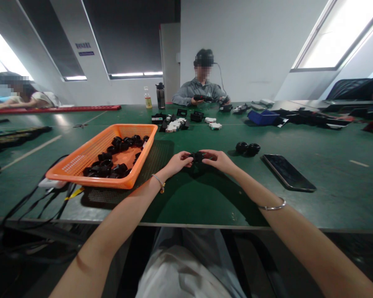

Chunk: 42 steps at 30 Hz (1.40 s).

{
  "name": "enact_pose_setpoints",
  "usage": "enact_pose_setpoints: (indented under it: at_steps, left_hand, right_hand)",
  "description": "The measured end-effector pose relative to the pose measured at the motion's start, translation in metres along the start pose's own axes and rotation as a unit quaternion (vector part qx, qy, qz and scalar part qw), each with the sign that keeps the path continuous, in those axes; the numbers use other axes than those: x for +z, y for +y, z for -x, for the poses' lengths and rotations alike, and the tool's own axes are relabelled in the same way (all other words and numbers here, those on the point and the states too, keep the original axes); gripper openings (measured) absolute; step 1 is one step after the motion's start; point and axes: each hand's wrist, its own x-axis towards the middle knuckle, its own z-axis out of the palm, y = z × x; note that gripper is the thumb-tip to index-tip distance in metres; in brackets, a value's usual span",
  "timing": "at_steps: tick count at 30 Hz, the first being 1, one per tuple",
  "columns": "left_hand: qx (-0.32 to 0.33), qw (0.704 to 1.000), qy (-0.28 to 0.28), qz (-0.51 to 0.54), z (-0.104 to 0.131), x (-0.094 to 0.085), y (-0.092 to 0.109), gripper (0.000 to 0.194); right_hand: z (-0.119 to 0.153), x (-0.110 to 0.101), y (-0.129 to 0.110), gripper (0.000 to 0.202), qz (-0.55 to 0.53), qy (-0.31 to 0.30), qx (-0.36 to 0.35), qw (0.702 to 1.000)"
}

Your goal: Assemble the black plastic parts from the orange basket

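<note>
Between my two hands, just over the green table [189, 207], is a small black ring-like part [198, 157]. The fingers of my left hand [178, 162] pinch its left side, while those of my right hand [218, 160] close on its right side. Its finer shape is too small to make out. To the left, an orange basket [136, 176] holds several similar black parts [107, 165]. Two more round black parts [248, 148] sit together on the table, right of my right hand.
A phone [288, 171] lies on the right. Black cables [54, 198] run under the basket's near-left corner. Farther back are white and black pieces [175, 124], a blue box [262, 117], a drink bottle [147, 98] and a dark bottle [160, 96]. A co-worker [202, 89] sits opposite, another person [25, 95] far left.
</note>
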Motion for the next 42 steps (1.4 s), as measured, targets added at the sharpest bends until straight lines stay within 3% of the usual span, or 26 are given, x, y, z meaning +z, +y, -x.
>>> enact_pose_setpoints:
  at_steps: [17, 24, 42]
  left_hand:
    - [-0.014, 1.000, 0.007, -0.003, -0.0002, 0.0020, 0.0019, 0.015]
    - [-0.004, 1.000, 0.000, 0.011, -0.0040, -0.0007, -0.0035, 0.020]
    - [-0.015, 1.000, 0.016, 0.011, -0.0001, 0.0029, 0.0033, 0.015]
  right_hand:
    - [-0.0012, 0.0007, 0.0047, 0.041, 0.006, -0.008, -0.013, 1.000]
    - [0.0000, 0.0027, 0.0034, 0.048, -0.011, 0.018, -0.012, 1.000]
    - [0.0000, 0.0008, -0.0028, 0.040, 0.001, 0.030, -0.013, 0.999]
